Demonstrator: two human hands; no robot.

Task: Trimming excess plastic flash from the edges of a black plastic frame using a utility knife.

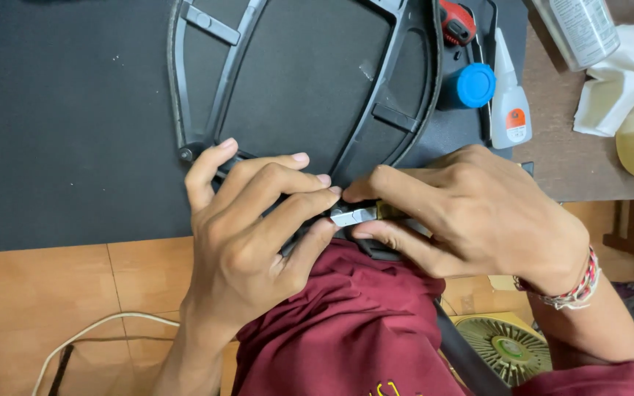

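— Hands meet at the near rim of the dark plastic frame (pixel 299 88), right at the table's (pixel 75 147) edge. Which one holds the tool?

— The right hand (pixel 478 220). Its fingers are closed around a small tool with a metal tip (pixel 354 215) and a yellowish body; the long axis runs left to right, tip pointing toward the left hand (pixel 251 235).

— And the left?

— Curled over the frame's lower edge, fingers pressing on it, thumb out to the side. The fingertips sit just beside the metal tip, almost touching.

— So the frame lies which way from the grip?

— Away from the body, spread flat on the black mat; the rim is directly under both hands, above the maroon cloth (pixel 354 330).
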